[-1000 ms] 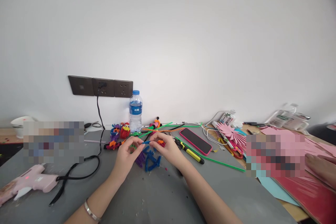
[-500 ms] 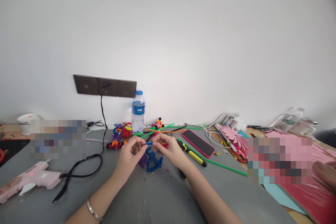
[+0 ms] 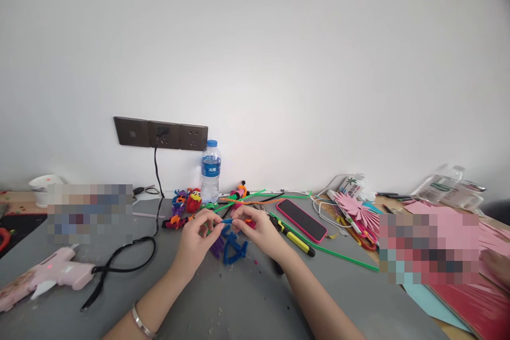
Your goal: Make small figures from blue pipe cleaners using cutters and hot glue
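My left hand and my right hand meet above the grey table, each pinching an end of a short blue pipe cleaner. Just below the hands lie a bent blue pipe-cleaner shape and a purple piece. Small colourful pipe-cleaner figures stand behind my left hand. A silver bracelet circles my left wrist.
A pink glue gun with a black cord lies at the left. A water bottle stands by the wall sockets. A pink-cased phone, yellow-handled pliers, green sticks and pink paper fill the right.
The two hands have drawn closer together on the blue pipe cleaner. The view has shifted slightly, so everything sits a little further right and lower.
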A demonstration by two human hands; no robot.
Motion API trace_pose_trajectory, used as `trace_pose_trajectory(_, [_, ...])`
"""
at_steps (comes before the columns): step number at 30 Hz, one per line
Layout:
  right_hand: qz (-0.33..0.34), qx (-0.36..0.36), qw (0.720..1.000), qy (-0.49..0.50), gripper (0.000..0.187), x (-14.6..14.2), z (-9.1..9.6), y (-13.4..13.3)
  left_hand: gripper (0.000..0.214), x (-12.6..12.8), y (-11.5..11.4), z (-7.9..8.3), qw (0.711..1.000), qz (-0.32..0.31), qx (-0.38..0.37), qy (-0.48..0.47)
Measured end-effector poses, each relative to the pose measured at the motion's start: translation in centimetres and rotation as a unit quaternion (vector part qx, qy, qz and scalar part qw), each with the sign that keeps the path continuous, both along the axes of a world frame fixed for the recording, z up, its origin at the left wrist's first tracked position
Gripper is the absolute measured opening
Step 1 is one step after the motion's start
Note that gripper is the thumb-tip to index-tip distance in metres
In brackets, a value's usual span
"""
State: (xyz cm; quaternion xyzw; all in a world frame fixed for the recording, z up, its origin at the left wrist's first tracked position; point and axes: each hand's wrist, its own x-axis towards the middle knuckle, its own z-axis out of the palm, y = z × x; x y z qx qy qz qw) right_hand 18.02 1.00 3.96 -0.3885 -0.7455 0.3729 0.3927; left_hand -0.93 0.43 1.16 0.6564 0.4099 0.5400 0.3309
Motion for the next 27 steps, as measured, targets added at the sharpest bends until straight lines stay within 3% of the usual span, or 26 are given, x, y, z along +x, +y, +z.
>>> trace_pose_trajectory(8, [0.016, -0.044, 0.998, 0.047, 0.030, -0.1, 0.0, 0.1, 0.013, -0.3, 0.1, -0.2, 1.000, 0.018, 0.009, -0.014])
trace_pose_trajectory(16, [0.017, -0.040, 0.998, 0.048, 0.031, -0.1, -0.7, 0.4, 0.011, -0.2, -0.1, 0.1, 0.999, 0.006, 0.037, 0.014])
trace_pose_trajectory(24, [-0.127, 0.140, 0.981, 0.036, 0.019, -0.4, -0.5, 0.1, 0.013, -0.6, 0.6, -0.6, 0.999, 0.022, 0.030, 0.035])
trace_pose_trajectory(27, [-0.134, 0.224, 0.965, 0.013, 0.016, -1.9, 0.7, -1.6, 0.012, -0.5, 0.8, -1.0, 0.999, 0.027, 0.037, 0.029])
